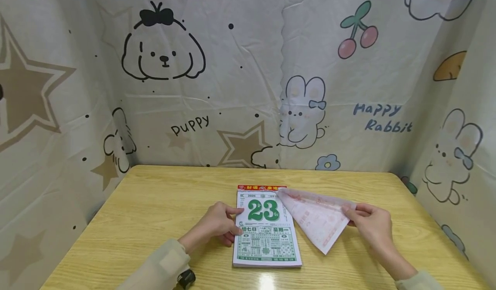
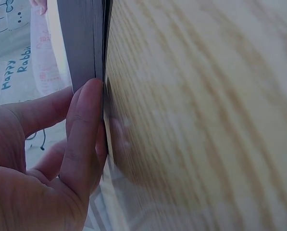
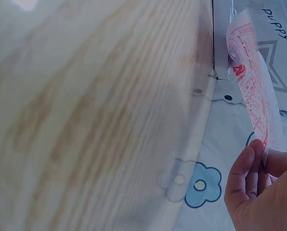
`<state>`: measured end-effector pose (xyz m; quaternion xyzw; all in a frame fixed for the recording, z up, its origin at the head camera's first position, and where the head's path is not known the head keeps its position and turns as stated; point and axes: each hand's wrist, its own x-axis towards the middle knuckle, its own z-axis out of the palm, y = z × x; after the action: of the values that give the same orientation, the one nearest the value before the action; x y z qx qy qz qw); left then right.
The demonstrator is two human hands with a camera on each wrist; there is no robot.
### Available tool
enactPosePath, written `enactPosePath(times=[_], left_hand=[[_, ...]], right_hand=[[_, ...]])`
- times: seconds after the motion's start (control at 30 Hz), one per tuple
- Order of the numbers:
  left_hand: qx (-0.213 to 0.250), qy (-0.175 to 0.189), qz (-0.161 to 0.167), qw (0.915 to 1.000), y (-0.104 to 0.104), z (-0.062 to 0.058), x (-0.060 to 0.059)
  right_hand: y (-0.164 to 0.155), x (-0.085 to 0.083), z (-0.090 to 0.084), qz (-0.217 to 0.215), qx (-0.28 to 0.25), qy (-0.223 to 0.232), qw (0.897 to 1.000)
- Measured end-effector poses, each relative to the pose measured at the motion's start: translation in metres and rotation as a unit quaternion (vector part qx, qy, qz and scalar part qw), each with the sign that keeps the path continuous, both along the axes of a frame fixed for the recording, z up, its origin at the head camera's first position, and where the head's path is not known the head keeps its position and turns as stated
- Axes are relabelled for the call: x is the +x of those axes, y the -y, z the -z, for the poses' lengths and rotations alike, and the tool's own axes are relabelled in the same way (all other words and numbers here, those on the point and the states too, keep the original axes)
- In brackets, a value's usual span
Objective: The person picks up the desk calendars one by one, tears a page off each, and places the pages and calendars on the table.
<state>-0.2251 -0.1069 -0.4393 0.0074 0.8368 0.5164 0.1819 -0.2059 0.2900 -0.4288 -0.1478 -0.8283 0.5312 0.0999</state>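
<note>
A thick tear-off calendar (image 1: 267,242) lies on the table, showing a large green 23 below a red header strip (image 1: 252,188). My left hand (image 1: 218,223) grips its left side, with fingertips on the face and other fingers low against the stacked edge (image 2: 78,43). To the right, my right hand (image 1: 372,223) pinches the outer corner of a thin page with red print (image 1: 319,221) between thumb and fingers. That page slants out from the calendar's top right, its narrow end overlapping the header there. In the right wrist view the sheet (image 3: 251,82) is stretched and slightly curled.
The pale wood-grain table (image 1: 166,195) extends around the calendar. Behind and at both sides hangs a printed cloth (image 1: 240,87) with cartoon animals and stars. A black object (image 1: 187,278) sits at the left sleeve's cuff.
</note>
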Motion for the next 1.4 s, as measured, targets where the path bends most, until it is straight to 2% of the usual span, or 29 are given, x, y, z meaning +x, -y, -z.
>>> enactPosePath(times=[0.2,0.63,1.4], left_hand=[[0.003,-0.006,-0.002,1.0,0.0,0.0,0.0],[0.0,0.004,-0.001,1.0,0.0,0.0,0.0],[-0.003,0.004,0.0,1.0,-0.001,0.0,0.0]], right_hand=[[-0.002,0.0,-0.002,-0.004,0.0,-0.001,1.0],[-0.01,0.003,-0.003,-0.001,-0.027,0.002,1.0],[-0.034,0.006,-0.006,0.04,-0.038,-0.002,0.998]])
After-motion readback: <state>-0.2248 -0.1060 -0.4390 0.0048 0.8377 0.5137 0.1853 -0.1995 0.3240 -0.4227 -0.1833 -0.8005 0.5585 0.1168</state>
